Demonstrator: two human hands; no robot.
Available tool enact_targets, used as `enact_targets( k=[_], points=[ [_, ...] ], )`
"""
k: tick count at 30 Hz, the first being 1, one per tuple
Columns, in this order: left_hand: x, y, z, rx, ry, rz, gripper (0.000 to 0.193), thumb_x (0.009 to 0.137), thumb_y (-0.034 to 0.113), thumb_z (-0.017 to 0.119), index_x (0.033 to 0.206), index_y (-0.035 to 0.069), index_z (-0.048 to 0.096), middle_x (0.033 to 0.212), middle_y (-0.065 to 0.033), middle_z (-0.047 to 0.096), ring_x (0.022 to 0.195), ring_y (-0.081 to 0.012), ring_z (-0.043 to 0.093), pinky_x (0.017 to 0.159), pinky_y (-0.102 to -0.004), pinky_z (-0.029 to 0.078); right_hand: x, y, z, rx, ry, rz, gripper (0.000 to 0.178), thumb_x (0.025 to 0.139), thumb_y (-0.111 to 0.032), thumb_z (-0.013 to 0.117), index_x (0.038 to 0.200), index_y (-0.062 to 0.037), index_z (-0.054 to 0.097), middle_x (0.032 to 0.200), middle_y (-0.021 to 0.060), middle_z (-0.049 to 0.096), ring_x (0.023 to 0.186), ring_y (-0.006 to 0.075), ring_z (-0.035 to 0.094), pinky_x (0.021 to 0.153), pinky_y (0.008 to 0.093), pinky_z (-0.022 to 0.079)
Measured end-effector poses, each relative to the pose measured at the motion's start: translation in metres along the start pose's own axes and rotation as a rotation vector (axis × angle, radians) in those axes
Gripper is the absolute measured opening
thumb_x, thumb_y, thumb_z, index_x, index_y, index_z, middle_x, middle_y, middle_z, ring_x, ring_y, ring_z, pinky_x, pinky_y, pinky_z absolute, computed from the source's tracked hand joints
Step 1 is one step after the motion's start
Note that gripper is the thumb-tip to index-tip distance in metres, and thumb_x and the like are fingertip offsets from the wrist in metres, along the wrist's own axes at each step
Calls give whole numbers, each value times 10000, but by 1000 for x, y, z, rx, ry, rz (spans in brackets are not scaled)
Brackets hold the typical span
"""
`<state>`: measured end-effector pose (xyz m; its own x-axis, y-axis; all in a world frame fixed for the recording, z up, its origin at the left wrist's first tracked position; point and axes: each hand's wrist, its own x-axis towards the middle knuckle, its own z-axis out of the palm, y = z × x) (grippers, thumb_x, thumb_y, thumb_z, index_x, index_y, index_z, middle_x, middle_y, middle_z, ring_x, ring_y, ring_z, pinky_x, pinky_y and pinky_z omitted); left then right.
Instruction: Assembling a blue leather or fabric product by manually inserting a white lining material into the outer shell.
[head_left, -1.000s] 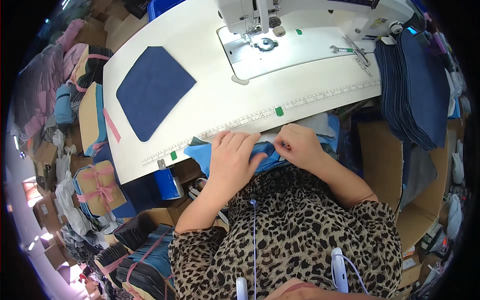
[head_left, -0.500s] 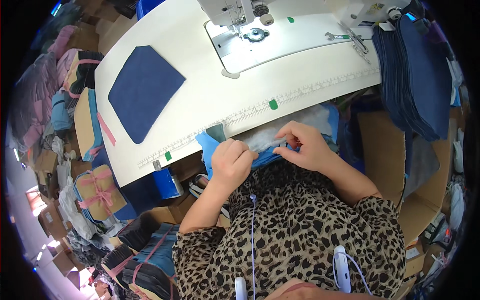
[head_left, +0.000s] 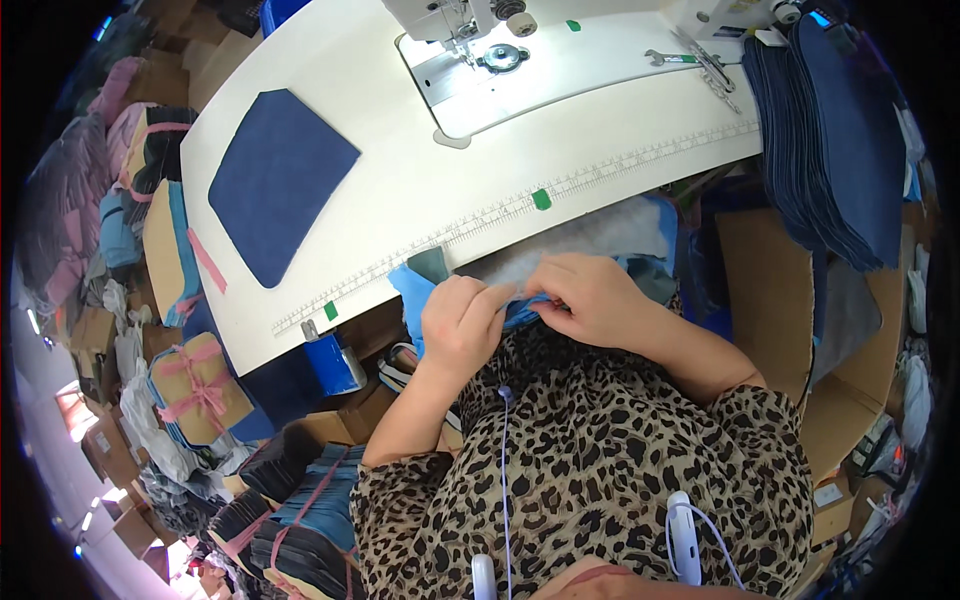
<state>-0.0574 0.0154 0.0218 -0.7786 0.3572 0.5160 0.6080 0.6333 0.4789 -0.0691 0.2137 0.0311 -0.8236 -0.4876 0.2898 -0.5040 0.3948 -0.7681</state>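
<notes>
Over my lap, just below the table's front edge, lies a blue fabric piece (head_left: 410,296) with a fluffy grey-white layer (head_left: 610,232) showing on it. My left hand (head_left: 462,325) is closed on the blue fabric, knuckles up. Close beside it, my right hand (head_left: 592,302) pinches the edge of the same fabric between thumb and fingers. The fingertips of the two hands nearly meet. A dark green-grey patch (head_left: 428,264) shows beyond my left hand at the table edge. Much of the fabric between the hands is hidden by the fingers.
The white sewing table (head_left: 390,190) carries a sewing machine (head_left: 465,25), a dark blue cut panel (head_left: 280,185), a ruler strip (head_left: 470,222), and a wrench (head_left: 672,59). Stacked navy panels (head_left: 840,150) hang over its right end. An open cardboard box (head_left: 765,300) stands right; tied bundles (head_left: 203,388) lie left.
My right hand has moved left toward my left hand, and its parted thumb and fingers have closed on the fabric edge. My left hand stays nearly in place.
</notes>
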Motion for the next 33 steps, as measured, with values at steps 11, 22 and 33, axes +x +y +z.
enact_targets(
  k=[11,22,33],
  points=[
    [-6,-9,-2,-7,0,187,196,564,56,679,754,103,663,654,-5,464,564,-173,477,486,-307,358,-12,-4,-14,340,-64,373,289,806,-151,688,993,-53,490,755,112,566,651,260,581,592,357,459],
    [8,5,-17,-98,-65,-48,167,624,2,724,739,81,631,675,-51,505,597,-214,521,526,-327,416,-2,7,-21,-203,-64,139,118,758,-132,689,803,-93,587,775,63,543,779,271,584,638,385,467],
    [16,5,-50,-1034,12,-843,104,901,80,662,959,-6,659,884,-25,676,763,-56,573,693,-203,469,99,-42,-60,-520,97,-308,110,704,-110,714,761,-97,621,724,27,504,681,206,564,538,326,444]
  ],
)
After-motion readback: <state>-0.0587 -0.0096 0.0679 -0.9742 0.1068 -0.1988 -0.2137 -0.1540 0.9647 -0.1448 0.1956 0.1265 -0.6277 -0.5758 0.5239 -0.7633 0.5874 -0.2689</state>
